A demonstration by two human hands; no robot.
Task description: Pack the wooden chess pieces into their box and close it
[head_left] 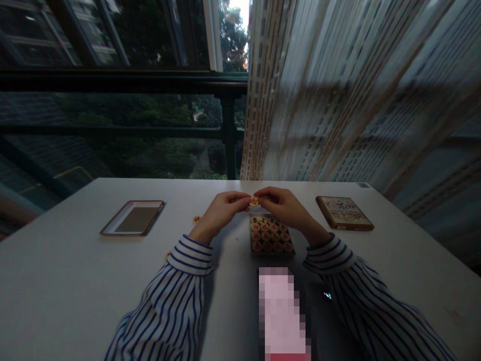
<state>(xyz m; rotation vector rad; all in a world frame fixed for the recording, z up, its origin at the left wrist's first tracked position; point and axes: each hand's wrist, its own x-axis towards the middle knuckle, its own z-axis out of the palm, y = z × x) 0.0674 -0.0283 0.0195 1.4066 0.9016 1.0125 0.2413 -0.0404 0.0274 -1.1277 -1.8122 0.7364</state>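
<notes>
We grasp one round piece [253,201] between the fingers of our left hand [224,207] and right hand [282,204], its red character towards us, by the far left corner of the box [273,254]; whether above or beyond that corner, we cannot tell. Rows of lettered discs [266,235] sit in the box on the bench [75,281]. Left of the box lie a loose disc [196,219] and, nearer us, another disc [167,256] partly hidden by our striped sleeve [188,281]. Well left of the box is a shallow tray [135,220]; right of it, a decorated case [344,212].
</notes>
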